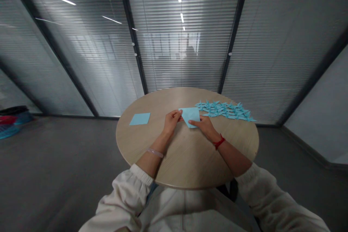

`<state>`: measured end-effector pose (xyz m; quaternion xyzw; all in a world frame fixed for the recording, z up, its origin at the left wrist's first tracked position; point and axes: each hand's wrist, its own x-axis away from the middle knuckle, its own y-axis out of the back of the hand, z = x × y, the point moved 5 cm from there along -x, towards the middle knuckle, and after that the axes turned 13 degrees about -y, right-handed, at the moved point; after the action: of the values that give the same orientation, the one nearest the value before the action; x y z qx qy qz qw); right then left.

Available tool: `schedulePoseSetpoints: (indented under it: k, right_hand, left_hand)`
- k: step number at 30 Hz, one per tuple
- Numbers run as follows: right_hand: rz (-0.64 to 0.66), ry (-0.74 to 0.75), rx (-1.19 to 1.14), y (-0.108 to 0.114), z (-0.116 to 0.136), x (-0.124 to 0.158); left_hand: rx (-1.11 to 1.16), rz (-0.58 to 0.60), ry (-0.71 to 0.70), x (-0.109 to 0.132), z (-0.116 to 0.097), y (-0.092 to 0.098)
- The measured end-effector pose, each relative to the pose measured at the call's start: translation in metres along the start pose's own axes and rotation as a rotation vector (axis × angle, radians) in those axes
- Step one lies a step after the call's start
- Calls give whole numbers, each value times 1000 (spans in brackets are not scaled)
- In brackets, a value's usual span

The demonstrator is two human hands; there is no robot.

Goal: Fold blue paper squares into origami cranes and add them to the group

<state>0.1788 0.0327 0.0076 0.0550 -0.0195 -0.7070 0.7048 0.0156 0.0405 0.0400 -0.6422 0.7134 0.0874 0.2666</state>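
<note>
Both my hands hold one sheet of light blue origami paper [191,115] just above the middle of the round table. My left hand [172,120] pinches its left corner between thumb and fingers. On the lower right side, my right hand [204,124] grips it with the thumb on top and the fingers mostly hidden behind. The paper looks partly folded, with a slanted lower left edge; its creases are too faint to make out. A flat stack or sheet of blue paper [140,119] lies on the table to the left of my left hand.
Several folded blue paper cranes [227,110] lie packed in rows at the table's right rear. The round wooden table [187,163] stands before glass partitions with blinds [185,69]. Red and blue items [12,121] sit on the floor at far left.
</note>
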Motion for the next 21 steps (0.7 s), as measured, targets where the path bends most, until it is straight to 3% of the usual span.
schedulePoseSetpoints:
  k: [16,21]
  right_hand:
    - [-15,38,89,2,2,0]
    - [-20,32,103,4,5,2]
  left_hand:
    - [46,-114,-33,-1,-6,6]
    - [71,-94,-44,-2,-3,5]
